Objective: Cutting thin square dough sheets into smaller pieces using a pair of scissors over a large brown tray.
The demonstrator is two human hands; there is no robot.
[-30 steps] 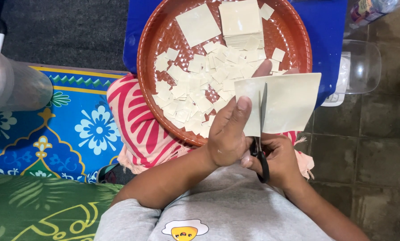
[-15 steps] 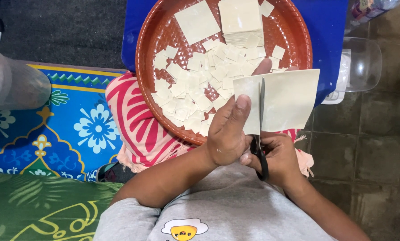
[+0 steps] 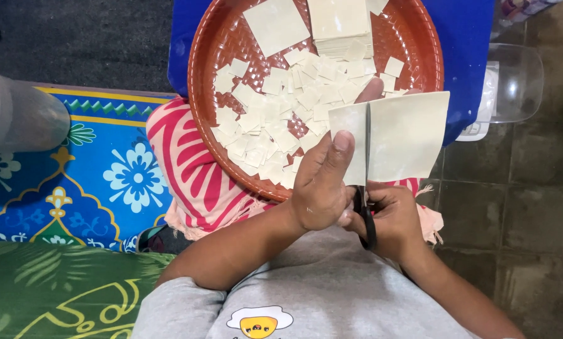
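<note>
My left hand (image 3: 322, 182) pinches the left part of a pale square dough sheet (image 3: 407, 135), thumb on top, held just over the near rim of a round red-brown tray (image 3: 201, 94). My right hand (image 3: 388, 216) grips black-handled scissors (image 3: 365, 188) whose blades run up through the sheet, splitting off a narrow strip on the left. The tray holds several small cut dough squares (image 3: 275, 119), a stack of larger sheets (image 3: 339, 25) at the far side and one loose large sheet (image 3: 275, 25).
The tray rests on a pink-and-white striped cloth (image 3: 190, 169) and a blue surface (image 3: 466, 50). A clear plastic container (image 3: 514, 81) stands to the right on the tiled floor. A blue patterned mat (image 3: 93, 182) and a green cloth (image 3: 62, 289) lie to the left.
The scissor blades have advanced farther up the sheet, lengthening the cut. Both hands stay in nearly the same place.
</note>
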